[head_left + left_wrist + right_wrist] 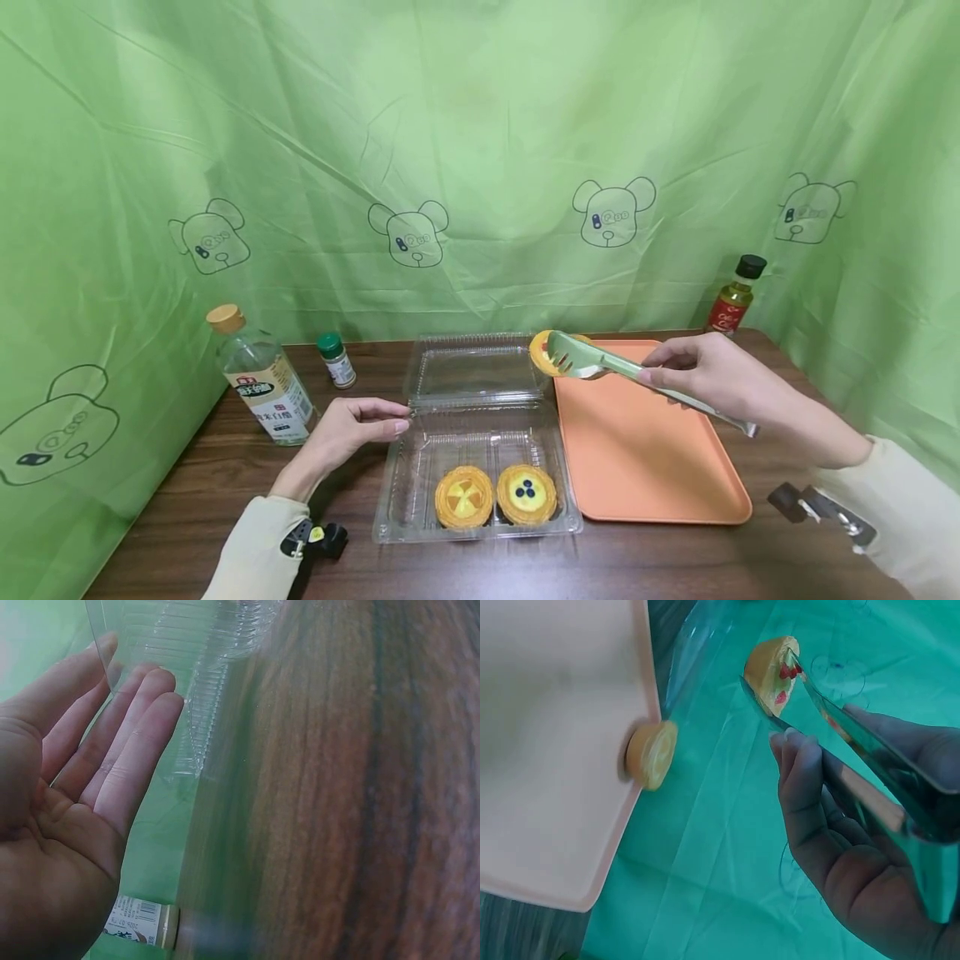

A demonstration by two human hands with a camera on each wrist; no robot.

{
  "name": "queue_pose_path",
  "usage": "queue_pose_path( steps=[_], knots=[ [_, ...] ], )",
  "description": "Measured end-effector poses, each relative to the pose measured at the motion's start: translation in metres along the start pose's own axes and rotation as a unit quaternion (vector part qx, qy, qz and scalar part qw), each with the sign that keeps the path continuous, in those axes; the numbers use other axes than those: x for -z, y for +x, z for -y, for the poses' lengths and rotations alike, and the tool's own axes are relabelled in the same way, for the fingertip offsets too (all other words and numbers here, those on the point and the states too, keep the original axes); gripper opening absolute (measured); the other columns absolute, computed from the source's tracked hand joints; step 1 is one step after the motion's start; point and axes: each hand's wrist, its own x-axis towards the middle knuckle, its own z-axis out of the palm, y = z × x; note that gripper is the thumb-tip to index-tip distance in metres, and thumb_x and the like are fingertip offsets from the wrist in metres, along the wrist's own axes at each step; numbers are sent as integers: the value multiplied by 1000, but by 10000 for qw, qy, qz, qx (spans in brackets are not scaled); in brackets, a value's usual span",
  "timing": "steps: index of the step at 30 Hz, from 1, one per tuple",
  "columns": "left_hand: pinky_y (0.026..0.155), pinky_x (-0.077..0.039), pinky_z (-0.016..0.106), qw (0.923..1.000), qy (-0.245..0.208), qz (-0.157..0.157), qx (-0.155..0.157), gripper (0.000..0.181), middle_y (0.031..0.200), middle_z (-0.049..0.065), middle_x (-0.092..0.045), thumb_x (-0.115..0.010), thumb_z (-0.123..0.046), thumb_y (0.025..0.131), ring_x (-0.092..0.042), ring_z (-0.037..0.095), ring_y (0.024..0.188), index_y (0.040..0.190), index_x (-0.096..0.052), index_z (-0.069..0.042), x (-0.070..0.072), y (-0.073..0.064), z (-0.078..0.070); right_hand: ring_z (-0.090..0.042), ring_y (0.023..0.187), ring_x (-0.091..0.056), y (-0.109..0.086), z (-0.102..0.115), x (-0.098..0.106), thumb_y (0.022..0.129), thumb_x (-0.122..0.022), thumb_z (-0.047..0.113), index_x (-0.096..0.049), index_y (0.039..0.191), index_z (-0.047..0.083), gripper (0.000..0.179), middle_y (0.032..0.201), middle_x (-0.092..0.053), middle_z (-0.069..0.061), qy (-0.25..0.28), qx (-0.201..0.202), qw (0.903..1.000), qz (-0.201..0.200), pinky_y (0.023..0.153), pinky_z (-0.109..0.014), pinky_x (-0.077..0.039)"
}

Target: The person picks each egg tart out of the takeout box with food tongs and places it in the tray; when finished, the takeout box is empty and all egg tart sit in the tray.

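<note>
My left hand [352,429] pinches the left edge of a clear plastic clamshell box [480,533], near its hinge. The box lies with its lid [480,375] folded back. In its front half sit a tart with orange pieces [463,500] and a tart with dark berries [527,504]. My right hand [697,375] grips green-and-metal tongs [622,364], whose tips hold a tart with red fruit [769,671] above the table, between the lid and an orange tray [652,450]. Another tart [651,754] rests at the tray's edge in the right wrist view; the tongs and hand hide it from the head view.
On the left stand a glass bottle with a tan cap [270,392] and a small green-capped jar [337,362]. A red-labelled oil bottle [731,304] is at the back right. Green cloth [480,167] walls the dark wooden table [345,575] behind and at the sides.
</note>
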Motion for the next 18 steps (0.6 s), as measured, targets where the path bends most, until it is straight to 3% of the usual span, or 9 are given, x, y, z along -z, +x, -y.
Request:
queue_pose_path(
  steps=[12, 18],
  knots=[
    [85, -64, 35, 10000, -22, 21, -20, 33, 109, 16, -78, -87, -15, 91, -77, 23, 95, 119, -78, 2, 0, 0, 2, -15, 82, -72, 1, -35, 12, 100, -75, 43, -81, 114, 13, 33, 96, -78, 2, -368, -273, 9981, -415, 68, -30, -56],
    [85, -64, 35, 10000, -43, 1, -27, 33, 109, 16, -78, -86, -14, 92, -77, 22, 95, 119, -78, 3, 1, 1, 2, -17, 75, -73, 3, -52, 15, 101, -75, 40, -79, 114, 6, 36, 95, -77, -2, -59, -421, 9983, -387, 65, -34, -61]
  ],
)
